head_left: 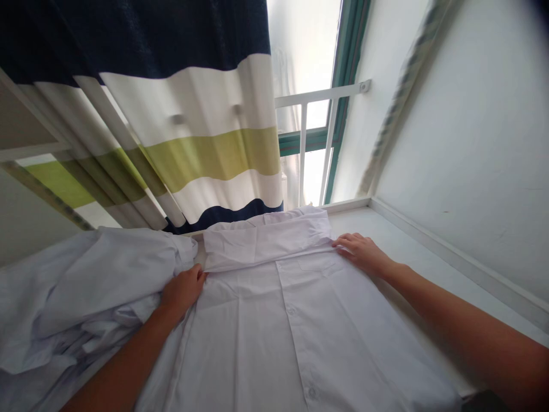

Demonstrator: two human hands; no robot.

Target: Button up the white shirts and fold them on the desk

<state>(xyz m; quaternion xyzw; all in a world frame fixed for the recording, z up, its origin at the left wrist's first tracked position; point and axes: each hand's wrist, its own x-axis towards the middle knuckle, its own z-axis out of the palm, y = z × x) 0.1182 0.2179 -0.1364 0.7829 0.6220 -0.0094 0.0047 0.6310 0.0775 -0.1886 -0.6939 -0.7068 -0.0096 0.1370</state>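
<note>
A white button-front coat [257, 332] lies spread out before me, its buttons running down the middle. Its far end is turned over into a folded band [266, 246]. At the left end of that band, my left hand [184, 290] is closed, pinching the cloth at the fold's edge. My right hand [362, 252] grips the fold's right end between thumb and fingertips, the other fingers lying fairly straight along it. The coat's near end runs out of view at the bottom.
A heap of crumpled white cloth [86, 292] lies to the left, touching the coat's side. Behind hang striped curtains [206, 109] and a white railing [319, 96] before a green-framed window [338, 114]. A white wall [472, 143] with a raised ledge [454, 257] bounds the right side.
</note>
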